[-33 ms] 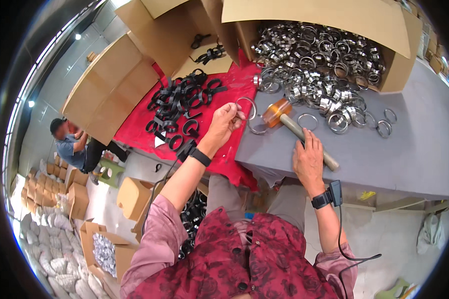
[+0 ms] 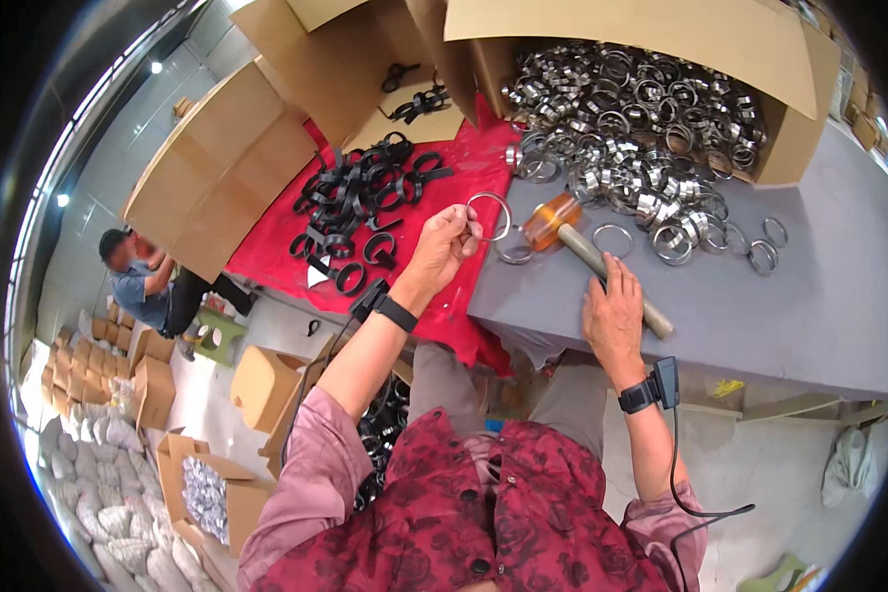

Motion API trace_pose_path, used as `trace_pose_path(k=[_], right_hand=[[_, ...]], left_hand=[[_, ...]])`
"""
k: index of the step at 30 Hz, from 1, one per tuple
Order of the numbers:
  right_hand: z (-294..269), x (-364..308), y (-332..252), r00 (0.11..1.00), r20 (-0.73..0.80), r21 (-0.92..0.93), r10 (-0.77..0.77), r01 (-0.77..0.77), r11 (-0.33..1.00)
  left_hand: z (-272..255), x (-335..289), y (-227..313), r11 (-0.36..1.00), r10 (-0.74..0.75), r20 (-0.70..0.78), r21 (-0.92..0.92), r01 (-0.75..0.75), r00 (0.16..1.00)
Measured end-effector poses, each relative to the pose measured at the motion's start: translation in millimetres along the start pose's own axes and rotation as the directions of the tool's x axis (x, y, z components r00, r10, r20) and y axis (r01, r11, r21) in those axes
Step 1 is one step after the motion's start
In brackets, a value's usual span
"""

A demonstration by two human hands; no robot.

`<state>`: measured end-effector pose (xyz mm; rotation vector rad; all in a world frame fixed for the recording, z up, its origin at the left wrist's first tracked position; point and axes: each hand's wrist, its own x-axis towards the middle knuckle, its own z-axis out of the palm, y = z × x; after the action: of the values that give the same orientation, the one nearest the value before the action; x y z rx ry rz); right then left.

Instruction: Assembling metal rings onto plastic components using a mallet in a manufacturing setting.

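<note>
The metal ring [image 2: 508, 211] you held was a thin, silvery, polished hoop, raised near the border between the red cloth [image 2: 454, 288] and the grey surface [image 2: 760, 311]. Your left hand [image 2: 448, 247] was nearly closed, thumb and fingertips pinching the hoop at its left rim. Your right hand [image 2: 614, 318] lay palm down over the handle of the mallet [image 2: 586, 253], its fingers long and only slightly bent; from above, I could not tell whether it gripped the handle or merely rested on it.

The mallet had a smooth, translucent orange head and a round, dull greyish-tan handle. Beyond it, shiny metal rings [image 2: 643, 111] spilled in a heap from a brown cardboard box [image 2: 794, 123]. On your left, matte black rings [image 2: 357, 197], some with short projecting tabs, lay tangled on the creased red cloth.
</note>
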<state>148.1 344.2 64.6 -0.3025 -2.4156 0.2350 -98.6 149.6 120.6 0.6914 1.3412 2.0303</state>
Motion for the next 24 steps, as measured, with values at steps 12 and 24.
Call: trace_pose_path(k=[12, 24], right_hand=[[-46.6, 30.3, -76.8, 0.996, 0.069, 0.591, -0.055, 0.003, 0.807], [-7.3, 55.7, -117.3, 0.958, 0.202, 0.61, -0.205, 0.041, 0.791]], left_hand=[[7.5, -78.4, -4.1, 0.831, -0.116, 0.284, -0.497, 0.25, 0.952], [-9.4, -112.1, -22.0, 0.843, -0.217, 0.145, -0.471, 0.26, 0.965]])
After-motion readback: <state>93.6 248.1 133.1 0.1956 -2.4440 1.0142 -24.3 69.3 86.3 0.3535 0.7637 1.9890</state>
